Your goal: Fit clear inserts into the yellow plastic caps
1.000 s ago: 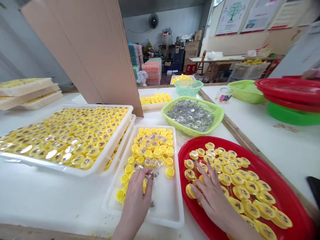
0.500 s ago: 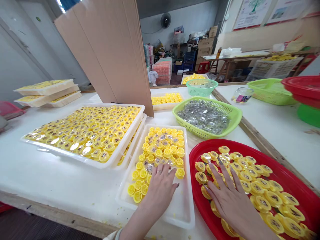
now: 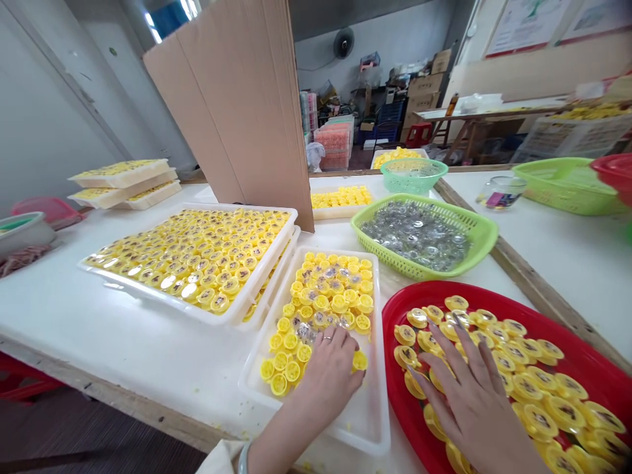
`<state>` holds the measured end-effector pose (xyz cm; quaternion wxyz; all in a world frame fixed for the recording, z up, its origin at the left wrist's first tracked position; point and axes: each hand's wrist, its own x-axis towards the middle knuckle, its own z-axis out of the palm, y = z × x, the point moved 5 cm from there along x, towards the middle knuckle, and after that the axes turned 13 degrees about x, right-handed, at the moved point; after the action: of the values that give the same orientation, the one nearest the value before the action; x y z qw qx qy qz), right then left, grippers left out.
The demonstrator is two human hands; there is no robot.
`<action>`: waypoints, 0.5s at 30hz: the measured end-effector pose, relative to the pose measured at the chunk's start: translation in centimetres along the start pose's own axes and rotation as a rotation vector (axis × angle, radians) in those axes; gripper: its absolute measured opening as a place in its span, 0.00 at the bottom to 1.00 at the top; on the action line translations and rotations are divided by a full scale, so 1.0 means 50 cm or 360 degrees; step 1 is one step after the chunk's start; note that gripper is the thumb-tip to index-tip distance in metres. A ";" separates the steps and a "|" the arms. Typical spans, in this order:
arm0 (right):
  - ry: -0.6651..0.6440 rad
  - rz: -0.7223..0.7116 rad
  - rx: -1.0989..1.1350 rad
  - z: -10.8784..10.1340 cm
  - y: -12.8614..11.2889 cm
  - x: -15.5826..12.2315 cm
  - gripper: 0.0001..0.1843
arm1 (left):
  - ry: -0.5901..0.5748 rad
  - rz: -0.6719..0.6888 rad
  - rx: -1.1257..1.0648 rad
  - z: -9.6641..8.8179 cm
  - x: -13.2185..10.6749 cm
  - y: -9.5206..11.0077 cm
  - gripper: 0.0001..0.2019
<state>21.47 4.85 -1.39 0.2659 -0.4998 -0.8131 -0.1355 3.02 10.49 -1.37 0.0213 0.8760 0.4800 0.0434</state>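
My left hand (image 3: 330, 372) rests palm down in a white tray (image 3: 363, 421) that holds several small yellow caps (image 3: 326, 289), its fingers curled over the caps at the tray's middle. What lies under those fingers is hidden. My right hand (image 3: 469, 388) lies flat with spread fingers on yellow caps (image 3: 538, 388) filling a red round tray (image 3: 587, 359) at the right. A ring shows on my left hand.
A large white tray of filled yellow caps (image 3: 197, 253) sits at the left on a second tray. A green basket of clear round pieces (image 3: 419, 234) stands behind the trays. A tall cardboard sheet (image 3: 241, 105) leans at the back. Stacked trays (image 3: 123, 181) lie far left.
The view has swung left. My left hand slid right across the white tray and curled over the caps. My right hand stays spread on the red tray's caps.
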 end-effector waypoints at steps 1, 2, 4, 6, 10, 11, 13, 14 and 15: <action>0.0018 -0.0011 0.0042 -0.005 0.000 0.005 0.17 | 0.0008 -0.0038 -0.0059 -0.009 -0.017 -0.008 0.11; 0.0037 -0.0010 0.0088 -0.009 -0.001 0.011 0.17 | 0.0009 -0.0075 -0.0126 -0.017 -0.035 -0.017 0.12; 0.0030 0.0014 0.0203 -0.010 -0.010 0.032 0.15 | -0.0009 -0.0242 -0.0436 -0.028 -0.076 -0.047 0.13; -0.0063 0.0039 0.0324 0.002 -0.028 0.064 0.11 | -0.0052 -0.0365 -0.0609 -0.033 -0.116 -0.079 0.13; -0.0366 0.0039 0.0377 0.062 -0.075 0.139 0.05 | -0.0012 -0.0501 -0.0666 -0.038 -0.162 -0.141 0.11; -0.0403 0.0042 0.0353 0.077 -0.083 0.156 0.05 | 0.0014 -0.0533 -0.0686 -0.037 -0.166 -0.153 0.13; -0.0446 0.0048 0.0301 0.104 -0.092 0.182 0.08 | 0.0077 -0.0562 -0.0746 -0.037 -0.165 -0.167 0.18; -0.0468 0.0046 0.0277 0.114 -0.094 0.190 0.09 | 0.0112 -0.0558 -0.0775 -0.038 -0.162 -0.170 0.20; -0.0492 0.0042 0.0256 0.122 -0.095 0.197 0.09 | 0.0146 -0.0542 -0.0805 -0.039 -0.157 -0.169 0.20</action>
<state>11.93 12.93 -0.61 0.1785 -0.5025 -0.8458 0.0120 -8.48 8.41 -0.52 0.2240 0.7470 0.5943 0.1968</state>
